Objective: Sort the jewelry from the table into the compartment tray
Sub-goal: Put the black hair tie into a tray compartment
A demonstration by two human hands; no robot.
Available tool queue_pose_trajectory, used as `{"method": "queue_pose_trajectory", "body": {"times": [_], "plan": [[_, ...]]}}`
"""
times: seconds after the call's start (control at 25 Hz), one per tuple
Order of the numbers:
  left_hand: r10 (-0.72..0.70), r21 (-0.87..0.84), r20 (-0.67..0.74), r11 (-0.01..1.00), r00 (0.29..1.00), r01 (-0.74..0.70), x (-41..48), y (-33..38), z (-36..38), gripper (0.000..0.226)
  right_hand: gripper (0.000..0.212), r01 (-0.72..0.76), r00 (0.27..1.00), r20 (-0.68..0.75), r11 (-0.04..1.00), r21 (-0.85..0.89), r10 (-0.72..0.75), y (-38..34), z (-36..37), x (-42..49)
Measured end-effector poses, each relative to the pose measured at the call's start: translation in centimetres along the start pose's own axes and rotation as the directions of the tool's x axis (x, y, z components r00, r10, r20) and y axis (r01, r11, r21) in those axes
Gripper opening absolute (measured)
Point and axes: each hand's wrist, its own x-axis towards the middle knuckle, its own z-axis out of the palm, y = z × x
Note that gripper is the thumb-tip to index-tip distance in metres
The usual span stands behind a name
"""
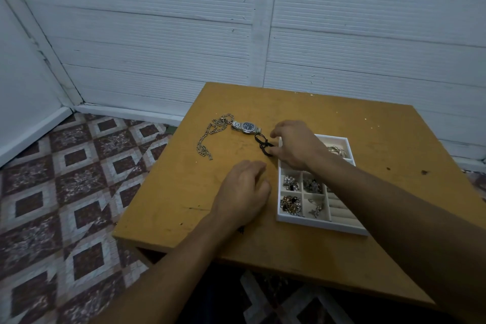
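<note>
**Right hand pinching the cord beside the tray**

The right hand point(297, 147) is reaching across the far left corner of the tray point(320, 225), its thumb and fingertips curling in on the near end of a black cord point(261, 142). It seems to be pinching the cord there, at the end closest to the tray, probably so the loop is trailing free for a short lift. The cord is lying on the worktop point(342, 118), just beside the tray's left wall, and its far end is touching or nearly touching the watch point(247, 127).

The left hand point(243, 192) is resting on the worktop just left of the tray, fingers loosely curled and gripping nothing. It looks to be waiting, or steadying the person's lean.

The watch is lying face up beyond the cord, and a silver chain point(210, 137) is sprawling from the watch's left end towards the worktop's edge. Both are waiting to be sorted.

Inside the tray, the small near-left compartments are holding mixed pieces point(290, 205), and bangles point(338, 151) are sitting in the far right one. The right forearm is covering much of the tray's right side, so what is lying there cannot be told.

The likely snag is the cord dragging the watch along as it rises. A patterned floor point(79, 179) is showing to the left.
</note>
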Motion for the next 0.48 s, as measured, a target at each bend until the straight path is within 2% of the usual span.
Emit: {"method": "queue_pose_trajectory", "body": {"times": [0.24, 0.4, 0.48], "plan": [[0.108, 0.194, 0.028, 0.975, 0.994, -0.111, -0.3, -0.6, 1.1, 0.046, 0.051, -0.036, 0.994, 0.093, 0.984, -0.174, 0.052, -0.9, 1.1, 1.8], [0.137, 0.234, -0.005, 0.963, 0.991, -0.132, -0.7, -0.2, 1.3, 0.044, 0.025, -0.073, 0.996, 0.032, 0.981, -0.181, 0.08, -1.4, 1.4, 1.8], [0.131, 0.236, 0.014, 0.963, 0.991, -0.13, -0.6, -0.2, 1.3, 0.044, 0.02, -0.08, 0.996, 0.021, 0.981, -0.177, 0.085, -1.4, 1.4, 1.8]]}}
